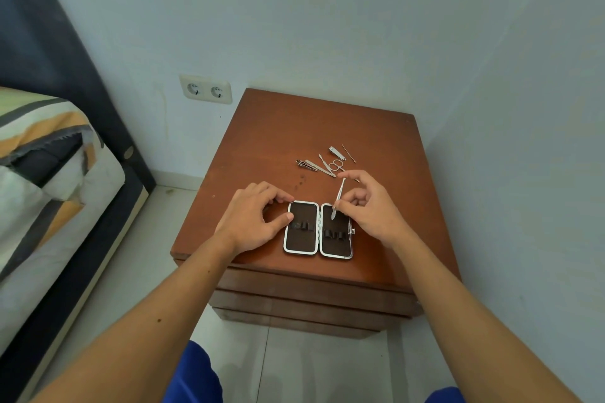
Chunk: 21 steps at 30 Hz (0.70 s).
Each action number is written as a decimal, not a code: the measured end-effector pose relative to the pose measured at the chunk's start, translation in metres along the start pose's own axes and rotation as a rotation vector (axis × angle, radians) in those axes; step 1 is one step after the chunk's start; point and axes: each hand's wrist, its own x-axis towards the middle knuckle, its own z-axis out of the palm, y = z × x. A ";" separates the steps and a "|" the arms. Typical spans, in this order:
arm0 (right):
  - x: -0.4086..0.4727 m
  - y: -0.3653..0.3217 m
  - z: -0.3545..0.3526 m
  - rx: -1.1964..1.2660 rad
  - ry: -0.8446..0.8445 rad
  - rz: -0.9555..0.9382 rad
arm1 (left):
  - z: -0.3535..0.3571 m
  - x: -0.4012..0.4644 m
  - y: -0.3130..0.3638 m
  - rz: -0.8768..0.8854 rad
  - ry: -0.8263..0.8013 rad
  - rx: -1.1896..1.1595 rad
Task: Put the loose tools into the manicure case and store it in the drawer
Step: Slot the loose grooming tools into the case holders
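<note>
The manicure case (318, 244) lies open flat on the brown nightstand (281, 141), dark inside with elastic loops and a metal rim. My left hand (252, 219) rests on the case's left half, thumb pressing near its loops. My right hand (370, 206) pinches a slim silver tool (338, 199), tip pointing down onto the right half. Behind the hands lie several loose metal tools (327, 162): clippers, small scissors, a file and a thin stick.
Closed drawer fronts (311, 298) stack below the nightstand top. A bed with a patterned cover (42, 173) stands to the left, a double wall socket (205, 89) behind. A wall runs close along the right side. The floor is tiled.
</note>
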 end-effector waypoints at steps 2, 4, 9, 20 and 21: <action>0.001 0.001 0.002 0.013 0.003 -0.003 | 0.000 0.000 0.000 0.001 -0.001 -0.001; 0.001 0.001 0.004 0.013 0.001 -0.002 | 0.000 0.000 0.000 0.004 0.001 -0.004; 0.002 -0.006 0.010 0.057 0.008 -0.006 | -0.001 0.000 0.001 0.003 0.000 -0.008; 0.021 -0.004 0.040 -0.014 -0.014 -0.075 | -0.001 0.000 0.000 0.011 0.018 -0.014; 0.021 -0.003 0.040 -0.035 -0.025 -0.075 | 0.000 0.001 0.000 0.013 0.019 -0.012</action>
